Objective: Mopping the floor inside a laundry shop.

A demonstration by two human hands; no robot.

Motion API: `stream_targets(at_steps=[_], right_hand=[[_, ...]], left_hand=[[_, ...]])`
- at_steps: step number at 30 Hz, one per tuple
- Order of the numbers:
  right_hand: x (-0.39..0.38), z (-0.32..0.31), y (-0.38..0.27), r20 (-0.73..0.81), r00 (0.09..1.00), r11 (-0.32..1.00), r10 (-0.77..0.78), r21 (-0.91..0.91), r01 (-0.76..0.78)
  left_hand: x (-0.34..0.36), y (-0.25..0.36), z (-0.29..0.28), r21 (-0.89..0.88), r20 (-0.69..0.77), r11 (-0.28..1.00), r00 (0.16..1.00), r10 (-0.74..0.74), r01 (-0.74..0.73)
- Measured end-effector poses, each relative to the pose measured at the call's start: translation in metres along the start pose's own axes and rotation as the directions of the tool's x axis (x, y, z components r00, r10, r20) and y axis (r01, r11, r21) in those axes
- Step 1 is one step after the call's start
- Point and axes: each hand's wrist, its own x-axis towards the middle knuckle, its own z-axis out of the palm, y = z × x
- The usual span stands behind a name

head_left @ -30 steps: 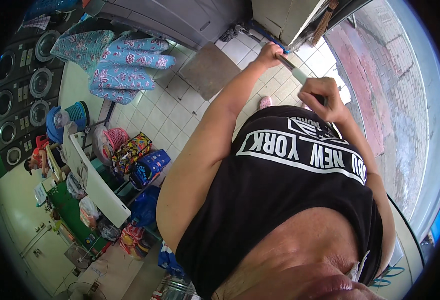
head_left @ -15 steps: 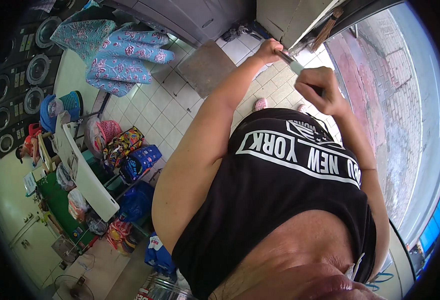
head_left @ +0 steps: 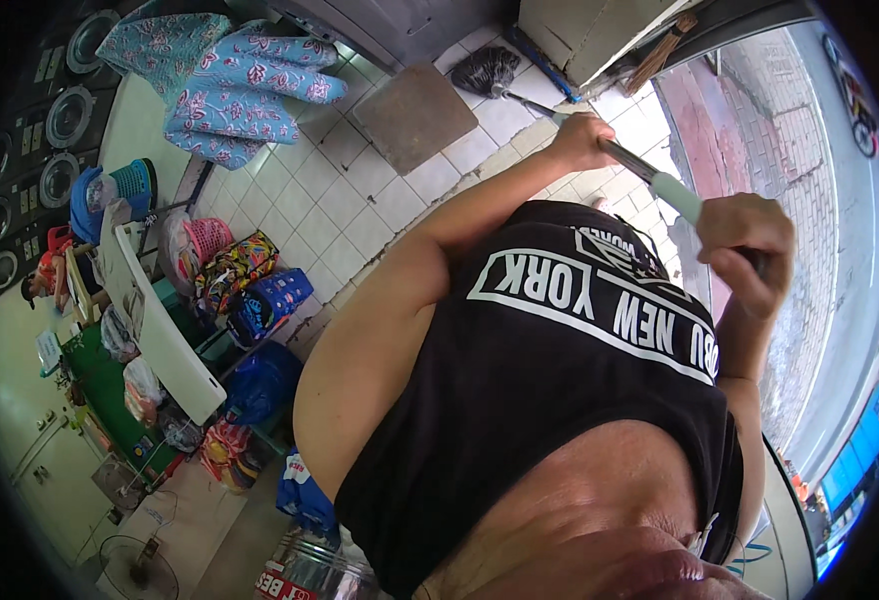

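I hold a mop slantwise in front of my body with both hands. My left hand (head_left: 585, 141) is wrapped round the middle of its metal pole. Higher up, my right hand (head_left: 747, 243) is closed round the end, just past the pale green grip (head_left: 676, 196). The mop's dark stringy head (head_left: 485, 72) lies on the white tiled floor (head_left: 332, 190), between a flat brown mat (head_left: 417, 120) and a pale cabinet (head_left: 580, 40).
A straw broom (head_left: 663, 52) leans by the doorway on the right, beyond which is a brick pavement (head_left: 795, 130). Blue patterned cloth (head_left: 250, 90) hangs at upper left. Bags (head_left: 272, 305) and a white-topped table (head_left: 165, 325) stand left; front-loading washing machines (head_left: 68, 118) line the wall.
Both hands have moved right and a little nearer with the mop, drawing its pole back. The mop head, barely visible before by the cabinet, now shows plainly on the tiles.
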Motion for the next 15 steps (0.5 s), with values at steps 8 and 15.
stream_targets(at_steps=[8, 15], right_hand=[[-0.004, -0.024, -0.026, -0.034, 0.984, 0.981, -0.173, 0.078, 0.176], [-0.013, -0.059, -0.092, 0.166, 0.866, 0.878, -0.473, 0.006, 0.478]], left_hand=[[0.031, 0.015, -0.008, -0.161, 0.402, 0.986, 0.916, 0.017, 0.052], [0.078, 0.086, -0.065, -0.139, 0.2, 0.972, 0.956, 0.215, -0.19]])
